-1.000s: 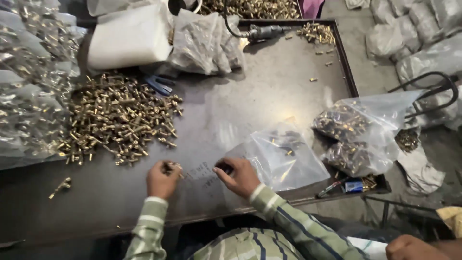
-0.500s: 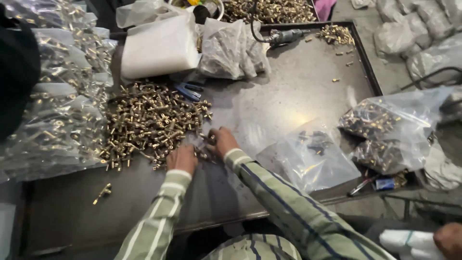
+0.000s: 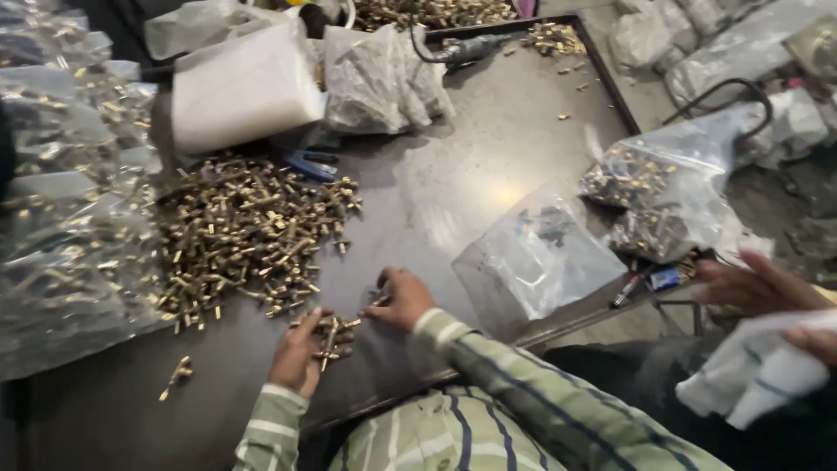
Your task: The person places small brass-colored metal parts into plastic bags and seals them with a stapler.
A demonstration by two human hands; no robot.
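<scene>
My left hand (image 3: 296, 353) rests on the dark metal table (image 3: 488, 157), fingers curled around a small cluster of brass screws (image 3: 331, 334) just below the big heap of brass screws (image 3: 248, 231). My right hand (image 3: 399, 298) lies palm down beside that cluster, fingertips touching loose screws. Both sleeves are striped green and white. A clear plastic bag (image 3: 534, 257) with a few dark pieces lies flat to the right of my right hand.
Filled clear bags (image 3: 70, 209) pile along the left. A white block (image 3: 244, 87) and grey bags (image 3: 379, 78) stand at the back. Bags of screws (image 3: 654, 196) hang over the right edge. Another person's hand (image 3: 754, 283) holds white cloth at right.
Both hands pulled a small group of screws off the heap toward the front edge. The view shifted, and another person's hand came in at the right.
</scene>
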